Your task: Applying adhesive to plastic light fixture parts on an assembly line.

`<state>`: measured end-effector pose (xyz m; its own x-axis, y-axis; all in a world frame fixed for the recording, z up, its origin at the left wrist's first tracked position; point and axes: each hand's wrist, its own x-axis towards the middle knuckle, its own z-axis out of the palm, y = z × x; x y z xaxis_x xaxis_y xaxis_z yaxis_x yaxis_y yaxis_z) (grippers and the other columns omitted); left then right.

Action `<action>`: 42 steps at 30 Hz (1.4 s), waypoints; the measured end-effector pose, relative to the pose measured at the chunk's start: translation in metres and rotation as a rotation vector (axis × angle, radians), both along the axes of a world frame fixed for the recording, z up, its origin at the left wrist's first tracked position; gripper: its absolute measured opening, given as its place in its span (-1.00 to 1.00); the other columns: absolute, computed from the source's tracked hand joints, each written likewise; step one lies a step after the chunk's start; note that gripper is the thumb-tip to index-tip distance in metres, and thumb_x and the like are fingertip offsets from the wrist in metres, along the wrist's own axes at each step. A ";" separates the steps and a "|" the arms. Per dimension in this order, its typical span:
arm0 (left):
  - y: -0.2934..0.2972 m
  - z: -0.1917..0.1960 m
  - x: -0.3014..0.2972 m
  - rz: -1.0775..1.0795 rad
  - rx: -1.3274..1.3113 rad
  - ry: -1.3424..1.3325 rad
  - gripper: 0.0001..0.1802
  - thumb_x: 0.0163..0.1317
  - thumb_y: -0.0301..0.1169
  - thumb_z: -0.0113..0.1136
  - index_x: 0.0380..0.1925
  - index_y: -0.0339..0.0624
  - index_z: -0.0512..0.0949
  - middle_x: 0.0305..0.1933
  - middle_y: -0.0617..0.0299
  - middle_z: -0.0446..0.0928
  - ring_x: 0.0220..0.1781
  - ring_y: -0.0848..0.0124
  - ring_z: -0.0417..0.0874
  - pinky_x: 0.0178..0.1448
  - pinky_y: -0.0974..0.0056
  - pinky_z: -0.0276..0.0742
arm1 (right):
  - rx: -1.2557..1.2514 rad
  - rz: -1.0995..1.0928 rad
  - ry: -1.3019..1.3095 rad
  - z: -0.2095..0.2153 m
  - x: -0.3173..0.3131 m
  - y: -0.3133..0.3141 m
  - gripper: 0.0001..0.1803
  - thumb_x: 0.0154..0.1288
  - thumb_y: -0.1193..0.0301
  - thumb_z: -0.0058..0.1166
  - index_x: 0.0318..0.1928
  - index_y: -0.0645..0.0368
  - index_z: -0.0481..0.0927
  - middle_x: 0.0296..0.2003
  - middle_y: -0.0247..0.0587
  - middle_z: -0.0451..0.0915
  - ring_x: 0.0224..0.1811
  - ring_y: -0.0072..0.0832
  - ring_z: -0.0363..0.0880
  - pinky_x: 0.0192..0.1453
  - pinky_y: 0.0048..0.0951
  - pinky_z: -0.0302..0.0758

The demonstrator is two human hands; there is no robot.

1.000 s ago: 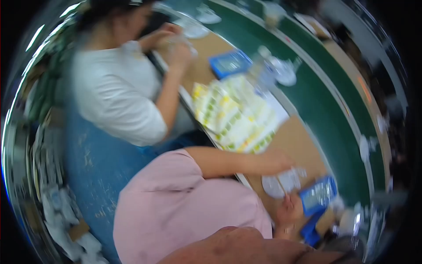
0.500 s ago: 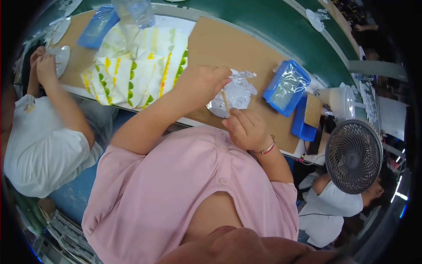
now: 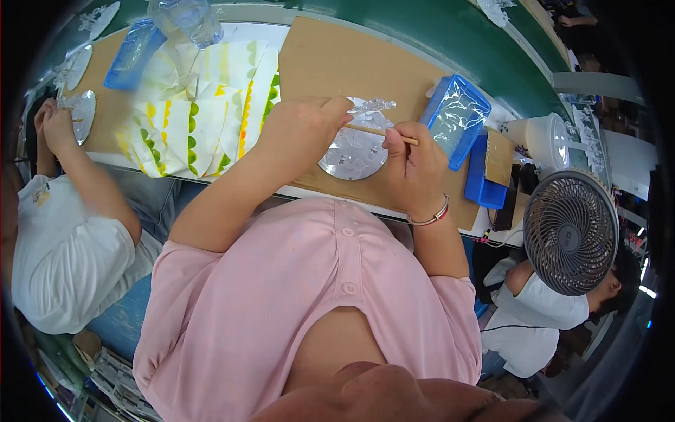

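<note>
My left hand point(image 3: 306, 128) is closed, its fingertips pinching a clear, jagged plastic piece point(image 3: 374, 105) above the far side of a round silvery plate point(image 3: 351, 156). In my right hand point(image 3: 418, 169) a thin wooden stick point(image 3: 380, 131) is gripped between thumb and fingers. The stick lies nearly level over the plate, and its far tip reaches my left fingertips. Whether the tip touches the clear piece is hidden by those fingers. The plate rests on brown board point(image 3: 337, 60) and carries small dark marks.
Patterned white cloth or paper point(image 3: 204, 130) is spread at the left. A film-lined blue tray point(image 3: 457, 116), a smaller blue box point(image 3: 485, 186), a white tub point(image 3: 541, 141) and a fan point(image 3: 571, 232) stand right. A co-worker's hands point(image 3: 56, 123) work at far left.
My right hand has moved up and right, turning the stick from steep to nearly level. The clear plastic piece now stands out to the right of my left fingers, exposing more of the plate.
</note>
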<state>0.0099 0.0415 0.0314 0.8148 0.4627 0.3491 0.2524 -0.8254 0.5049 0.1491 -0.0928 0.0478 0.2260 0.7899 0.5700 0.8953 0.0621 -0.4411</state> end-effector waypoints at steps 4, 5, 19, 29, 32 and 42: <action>-0.002 0.000 0.002 -0.016 0.028 -0.056 -0.88 0.20 -0.34 0.16 -0.35 -0.13 0.52 -0.52 0.17 0.57 -0.45 0.23 0.63 -0.42 0.19 0.48 | -0.020 -0.056 0.200 -0.006 0.000 -0.003 -0.87 0.36 0.45 0.03 -0.34 0.22 0.46 -0.61 -0.28 0.57 -0.64 -0.55 0.54 -0.55 -0.59 0.41; -0.002 0.000 0.002 -0.026 0.038 -0.057 -0.88 0.19 -0.35 0.17 -0.36 -0.14 0.52 -0.52 0.18 0.57 -0.45 0.24 0.63 -0.42 0.20 0.48 | -0.006 -0.062 0.223 -0.007 0.000 -0.001 -0.87 0.36 0.44 0.03 -0.34 0.22 0.46 -0.62 -0.28 0.56 -0.64 -0.55 0.54 -0.55 -0.58 0.40; 0.000 -0.002 0.001 0.012 0.027 -0.038 -0.86 0.17 -0.32 0.22 -0.33 -0.11 0.55 -0.50 0.20 0.59 -0.48 0.25 0.62 -0.46 0.23 0.48 | 0.007 -0.163 -0.012 0.002 -0.002 -0.008 -0.87 0.31 0.43 0.11 -0.36 0.19 0.48 -0.64 -0.27 0.52 -0.65 -0.49 0.51 -0.55 -0.53 0.38; -0.002 -0.003 0.003 0.033 -0.004 -0.107 -0.86 0.14 -0.37 0.27 -0.31 -0.10 0.60 -0.48 0.18 0.60 -0.52 0.24 0.60 -0.46 0.24 0.48 | 0.106 0.004 0.040 -0.015 0.010 -0.030 -0.89 0.31 0.47 0.08 -0.33 0.24 0.47 -0.54 -0.19 0.57 -0.60 -0.46 0.54 -0.50 -0.54 0.43; -0.003 -0.003 0.003 0.031 -0.004 -0.130 -0.86 0.12 -0.40 0.28 -0.31 -0.12 0.60 -0.48 0.16 0.60 -0.53 0.24 0.60 -0.47 0.25 0.47 | 0.017 -0.002 0.111 -0.018 0.014 -0.049 -0.90 0.30 0.50 0.08 -0.34 0.25 0.45 -0.54 -0.14 0.56 -0.59 -0.44 0.54 -0.51 -0.52 0.43; -0.001 -0.002 0.004 0.028 -0.005 -0.139 -0.87 0.10 -0.42 0.29 -0.33 -0.14 0.61 -0.44 0.16 0.62 -0.50 0.23 0.62 -0.44 0.27 0.50 | -0.001 0.087 0.177 -0.004 0.003 -0.053 -0.89 0.19 0.57 0.13 -0.36 0.23 0.45 -0.53 -0.14 0.53 -0.58 -0.23 0.51 -0.51 -0.37 0.42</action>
<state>0.0141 0.0402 0.0293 0.7451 0.4870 0.4556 0.2029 -0.8163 0.5408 0.1519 -0.1455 0.0439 0.2539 0.8112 0.5268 0.7951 0.1351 -0.5913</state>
